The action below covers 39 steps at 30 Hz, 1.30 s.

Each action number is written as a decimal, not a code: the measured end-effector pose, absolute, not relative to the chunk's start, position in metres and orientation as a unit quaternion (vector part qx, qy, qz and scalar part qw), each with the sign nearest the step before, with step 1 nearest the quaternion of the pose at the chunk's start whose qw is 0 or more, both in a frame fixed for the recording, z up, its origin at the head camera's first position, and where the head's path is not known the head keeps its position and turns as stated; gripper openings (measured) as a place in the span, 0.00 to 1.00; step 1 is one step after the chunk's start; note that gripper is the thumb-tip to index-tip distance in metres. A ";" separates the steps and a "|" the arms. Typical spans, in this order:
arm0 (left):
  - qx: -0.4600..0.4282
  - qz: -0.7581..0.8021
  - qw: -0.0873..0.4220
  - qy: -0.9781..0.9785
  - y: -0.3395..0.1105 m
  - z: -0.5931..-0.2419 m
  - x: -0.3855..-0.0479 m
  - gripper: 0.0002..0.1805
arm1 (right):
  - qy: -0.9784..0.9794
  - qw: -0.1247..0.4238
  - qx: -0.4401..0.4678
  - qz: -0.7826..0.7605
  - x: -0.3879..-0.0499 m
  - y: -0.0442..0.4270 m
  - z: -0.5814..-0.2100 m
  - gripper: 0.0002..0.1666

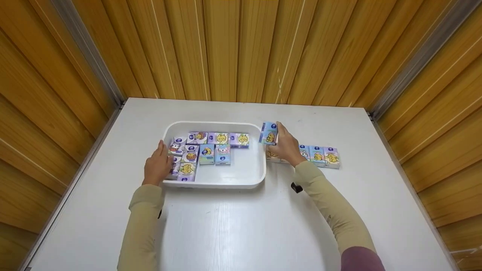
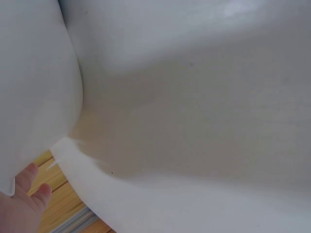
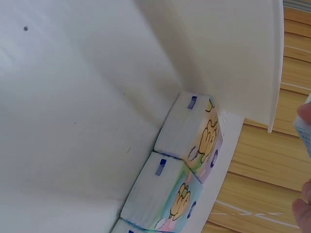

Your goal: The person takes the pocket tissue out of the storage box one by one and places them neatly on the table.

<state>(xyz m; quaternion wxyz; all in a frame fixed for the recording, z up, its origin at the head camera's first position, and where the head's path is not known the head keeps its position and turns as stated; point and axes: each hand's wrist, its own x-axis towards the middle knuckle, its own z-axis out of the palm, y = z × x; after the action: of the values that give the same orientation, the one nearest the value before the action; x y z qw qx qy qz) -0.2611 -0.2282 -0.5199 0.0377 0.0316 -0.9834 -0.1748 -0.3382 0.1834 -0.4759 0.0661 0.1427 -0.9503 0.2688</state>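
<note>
My right hand (image 1: 287,145) pinches a light-blue tissue pack (image 1: 268,133) with a cartoon print, above the right rim of a white tray (image 1: 241,175). In the right wrist view, only fingertips (image 3: 305,114) and a corner of that pack show at the right edge. My left hand (image 1: 156,167) rests on the tray's left rim. Its visible fingers (image 2: 43,194) look fairly straight in the left wrist view; part of it is hidden behind the tray. Purple and blue tissue packs (image 1: 207,154) lie inside the tray, along its left and back and in the middle.
A row of tissue packs (image 1: 331,157) stands on the white table (image 1: 241,226) right of the tray, partly covered by my right hand. Two packs of it, including a blue one (image 3: 180,199), show close to the tray wall. Wood-patterned panels (image 1: 241,49) enclose the table.
</note>
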 end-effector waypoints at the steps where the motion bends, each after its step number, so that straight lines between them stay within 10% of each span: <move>1: 0.032 -0.175 0.037 -0.983 -0.228 -0.520 -0.261 0.32 | -0.951 0.061 0.139 0.269 -0.338 0.186 -0.477 0.54; 39: 0.030 -0.177 0.026 -0.983 -0.229 -0.519 -0.262 0.33 | -0.975 -0.070 0.182 0.107 -0.298 0.211 -0.520 0.49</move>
<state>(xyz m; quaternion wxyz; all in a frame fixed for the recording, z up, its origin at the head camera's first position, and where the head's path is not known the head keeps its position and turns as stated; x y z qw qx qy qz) -0.2616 -0.2293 -0.5193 0.0258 0.0300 -0.9835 -0.1766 -0.2978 0.2114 -0.5203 -0.0702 0.1815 -0.9751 0.1066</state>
